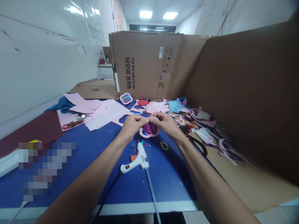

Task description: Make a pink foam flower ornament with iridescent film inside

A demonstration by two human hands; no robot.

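Note:
My left hand [132, 126] and my right hand [165, 123] pinch the top edge of a pink flower-shaped paper frame [149, 130] from either side. Crinkled purple cellophane [149, 128] fills its opening. Below my hands, a white hot glue gun [137, 158] lies on the blue table [93, 140], its black cord [105, 199] running toward me. A long grey glue stick or rod [153, 189] lies beside it. A yellow rubber band [164, 145] sits near my right wrist.
Pink paper sheets [100, 113] spread beyond my hands, with a finished flower frame [126, 98] behind them. Black-handled scissors [198, 145] and paper scraps [201, 119] lie to the right. Cardboard panels [144, 65] wall the far and right sides. A pixelated patch [46, 169] covers the table's left.

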